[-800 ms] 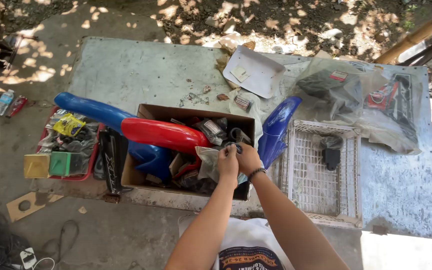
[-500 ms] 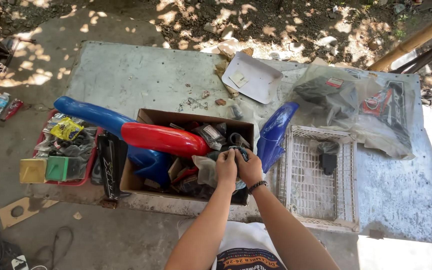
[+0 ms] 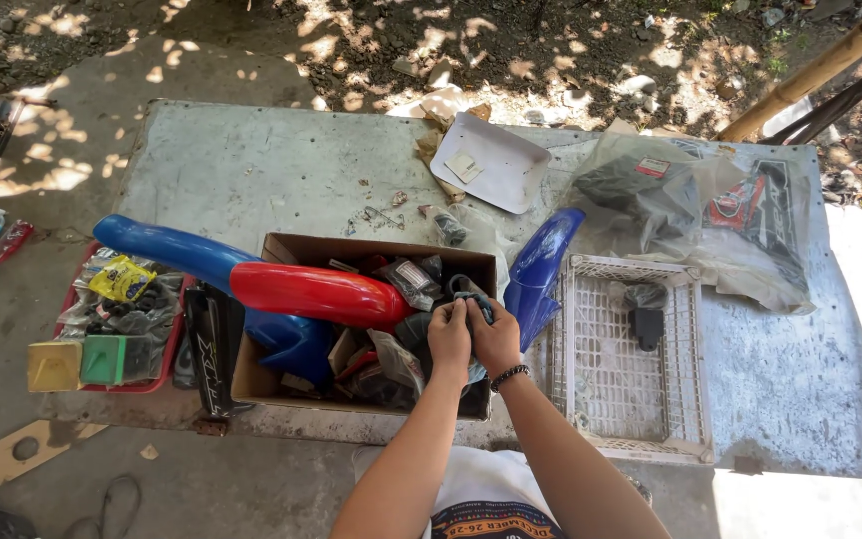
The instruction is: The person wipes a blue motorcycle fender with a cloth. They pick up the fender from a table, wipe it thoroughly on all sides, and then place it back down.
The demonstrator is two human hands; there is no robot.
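My left hand (image 3: 448,335) and my right hand (image 3: 496,337) are pressed together over the right end of a brown cardboard box (image 3: 276,374). Both grip a small dark part in a clear plastic bag (image 3: 471,296). A dark beaded bracelet sits on my right wrist. The box is crammed with bagged parts, and a red fender (image 3: 311,292) lies across its top. A long blue fender (image 3: 177,252) sticks out of the box to the left.
The box stands on a worn grey table (image 3: 251,170). Right of it are another blue fender (image 3: 541,265), a white plastic crate (image 3: 631,364) and bagged parts (image 3: 690,215). A white panel (image 3: 491,160) lies behind. A red tray (image 3: 117,324) of small items sits at left.
My two hands have stayed together over the box's right end, working the bagged part. The camera shifted slightly; the things on the table have not moved.
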